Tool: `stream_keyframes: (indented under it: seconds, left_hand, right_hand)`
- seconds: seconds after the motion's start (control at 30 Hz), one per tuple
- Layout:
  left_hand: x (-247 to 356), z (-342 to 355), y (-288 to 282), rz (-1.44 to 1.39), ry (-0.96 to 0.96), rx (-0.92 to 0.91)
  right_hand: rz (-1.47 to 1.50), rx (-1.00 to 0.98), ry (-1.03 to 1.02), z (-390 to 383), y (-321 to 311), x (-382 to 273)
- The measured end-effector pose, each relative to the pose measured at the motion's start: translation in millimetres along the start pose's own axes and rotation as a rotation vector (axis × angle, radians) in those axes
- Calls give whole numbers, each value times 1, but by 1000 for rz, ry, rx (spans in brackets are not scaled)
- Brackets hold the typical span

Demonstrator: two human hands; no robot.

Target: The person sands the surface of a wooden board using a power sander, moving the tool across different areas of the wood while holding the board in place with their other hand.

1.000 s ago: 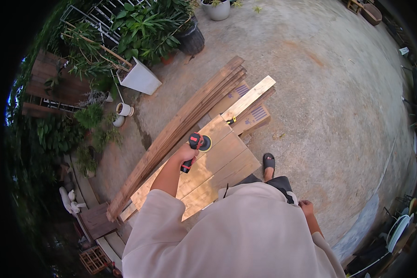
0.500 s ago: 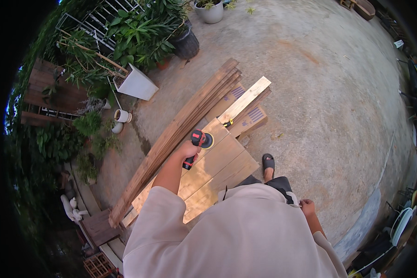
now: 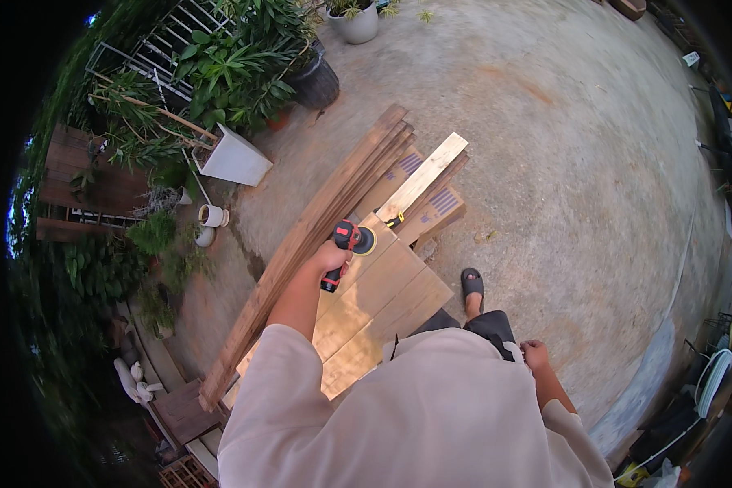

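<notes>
My left hand (image 3: 331, 256) is wrapped around the grip of a red and black cordless sander (image 3: 346, 233). The round, yellow-edged pad of the sander rests on the far left part of a panel of light wooden boards (image 3: 386, 281). Just beyond the pad, a small yellow and black tool (image 3: 394, 220) lies at the panel's far edge, its kind unclear. Down at my right side, my right hand (image 3: 535, 355) is closed beside my dark shorts; what it holds, if anything, is hidden.
Long brown planks (image 3: 301, 236) lie stacked left of the panel. A pale timber (image 3: 424, 175) and cardboard boxes (image 3: 439, 207) extend beyond it. Potted plants and a white planter (image 3: 237, 159) stand at the far left. My sandaled foot (image 3: 472, 289) is on the concrete right of the panel.
The view has shifted slightly, so the surroundings sit a little further left. The sander stays in my left hand at nearly the same spot on the panel. My right hand remains at my side.
</notes>
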State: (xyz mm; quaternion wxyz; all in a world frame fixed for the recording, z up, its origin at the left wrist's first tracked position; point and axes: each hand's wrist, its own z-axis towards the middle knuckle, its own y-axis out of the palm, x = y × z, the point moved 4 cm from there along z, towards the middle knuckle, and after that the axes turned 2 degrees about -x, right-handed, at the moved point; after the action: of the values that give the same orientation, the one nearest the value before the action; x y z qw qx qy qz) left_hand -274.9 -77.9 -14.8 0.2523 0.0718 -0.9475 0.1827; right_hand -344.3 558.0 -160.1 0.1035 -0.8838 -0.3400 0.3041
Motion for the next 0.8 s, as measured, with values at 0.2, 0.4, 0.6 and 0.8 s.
stream_keyframes:
  seconds: [0.2, 0.4, 0.6, 0.8]
  left_hand:
    - [18, 11, 6, 32, -9, -5]
    - [28, 19, 6, 74, -33, 0]
    - [41, 32, 11, 92, -22, 17]
    - [44, 25, 12, 210, -34, 0]
  right_hand:
    - [-205, -99, -186, 37, 75, -92]
    - [-186, -289, -252, 55, 188, -133]
    - [-39, -349, -184, 72, 256, -106]
    - [361, -510, 107, 26, 226, -152]
